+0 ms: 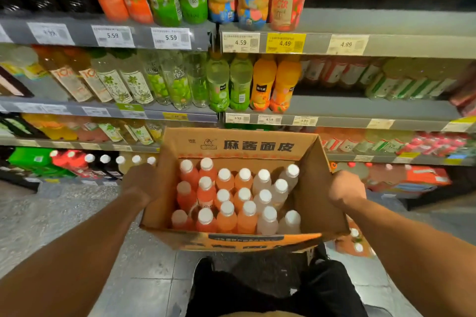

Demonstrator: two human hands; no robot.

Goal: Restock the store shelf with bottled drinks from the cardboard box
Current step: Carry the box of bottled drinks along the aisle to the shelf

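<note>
An open cardboard box [247, 145] with black printed characters is held up in front of the shelves, above the floor. My left hand [139, 181] grips its left wall and my right hand [346, 188] grips its right wall. Inside stand several white-capped bottles [226, 213]: pink ones at the left, orange ones in the middle, pale clear ones [268, 219] at the right. The grey store shelf [373, 108] faces me; its right half at mid height has bare space beside orange juice bottles [286, 82].
Shelf rows hold many drink bottles with price tags [240, 42] along the edges. Packs and bottles sit on the bottom row at floor level [77, 162]. More bottles lie low at the right behind the box [356, 239]. My dark-clothed legs [270, 288] are below the box, on a tiled floor.
</note>
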